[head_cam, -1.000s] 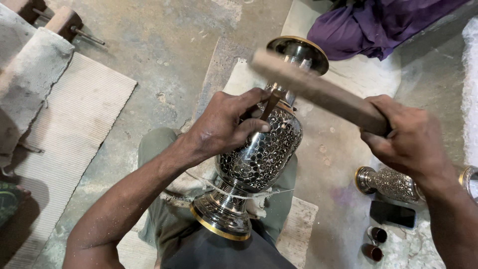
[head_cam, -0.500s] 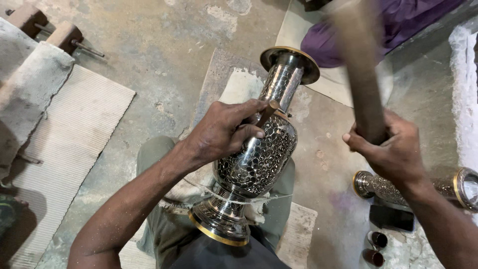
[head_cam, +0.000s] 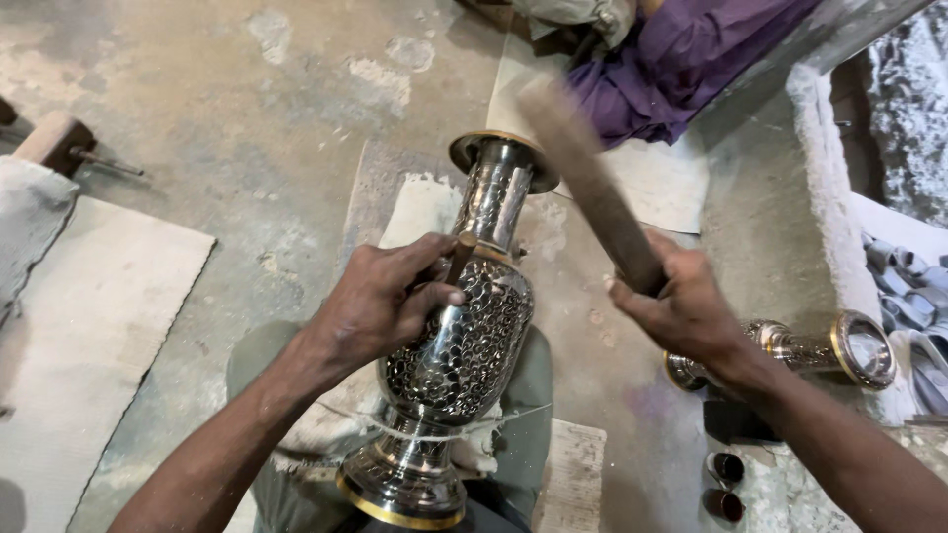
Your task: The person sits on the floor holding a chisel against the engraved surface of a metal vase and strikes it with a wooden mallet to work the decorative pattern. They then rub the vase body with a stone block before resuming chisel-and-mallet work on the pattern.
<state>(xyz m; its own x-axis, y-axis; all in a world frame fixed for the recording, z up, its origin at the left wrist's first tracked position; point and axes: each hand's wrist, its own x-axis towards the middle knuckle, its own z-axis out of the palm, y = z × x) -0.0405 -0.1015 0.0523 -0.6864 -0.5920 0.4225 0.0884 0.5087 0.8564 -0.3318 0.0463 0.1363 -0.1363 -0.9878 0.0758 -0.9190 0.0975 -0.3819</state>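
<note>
- The engraved metal vase (head_cam: 456,357) lies tilted across the person's lap, its gold-rimmed foot cut off by the frame's bottom edge.
- The left hand (head_cam: 380,304) pinches a small punch (head_cam: 459,256) against the vase's shoulder.
- The right hand (head_cam: 686,314), fist closed, grips a raised wooden stick (head_cam: 591,185), its far end blurred.

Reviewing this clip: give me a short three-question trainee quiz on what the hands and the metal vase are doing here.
1. True or false: the left hand presses a small punch against the shoulder of the engraved vase.
2. What does the right hand grip? A) a wooden stick B) a paintbrush C) a purple cloth
3. Fill in: a second vase lies on its ____ beside the right wrist.

Key: 1 true; 2 A, the stick is raised and motion-blurred above the vase's neck; 3 side.
</note>
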